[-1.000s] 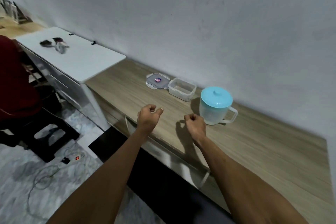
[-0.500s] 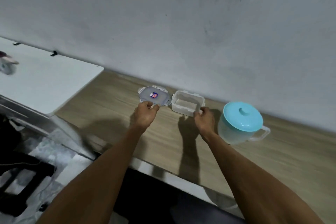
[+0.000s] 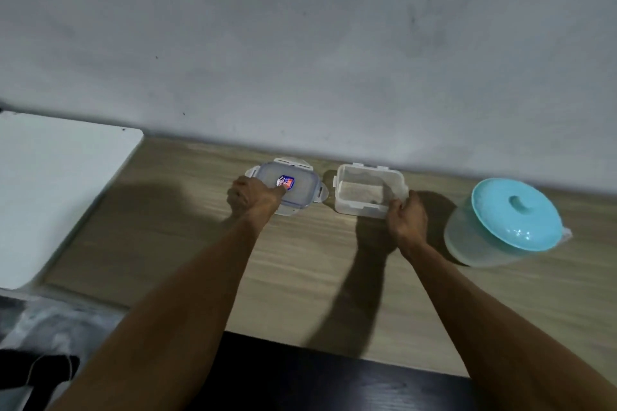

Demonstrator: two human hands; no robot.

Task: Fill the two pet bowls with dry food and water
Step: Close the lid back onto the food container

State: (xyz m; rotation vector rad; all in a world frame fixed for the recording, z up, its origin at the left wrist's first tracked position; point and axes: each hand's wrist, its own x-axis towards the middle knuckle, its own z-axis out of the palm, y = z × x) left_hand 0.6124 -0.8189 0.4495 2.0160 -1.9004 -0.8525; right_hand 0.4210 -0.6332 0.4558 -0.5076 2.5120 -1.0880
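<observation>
Two clear plastic containers stand on the wooden counter (image 3: 187,243) by the wall. The left container (image 3: 300,190) carries a snap lid with a small red and blue sticker. My left hand (image 3: 250,195) grips its near left corner, thumb on the lid. The right container (image 3: 364,190) has no lid and holds a thin layer of pale brownish material. My right hand (image 3: 405,217) grips its near right corner. A translucent water pitcher (image 3: 500,227) with a turquoise lid stands right of my right hand.
A white tabletop (image 3: 50,190) adjoins the counter on the left, slightly higher. A grey wall (image 3: 300,43) rises right behind the containers. Below the counter's near edge is a dark gap (image 3: 300,377), and pale floor shows at lower left.
Both hands have reached forward from above the counter's front to the containers and taken hold of them. The camera has turned right and closer, so the white table slid left.
</observation>
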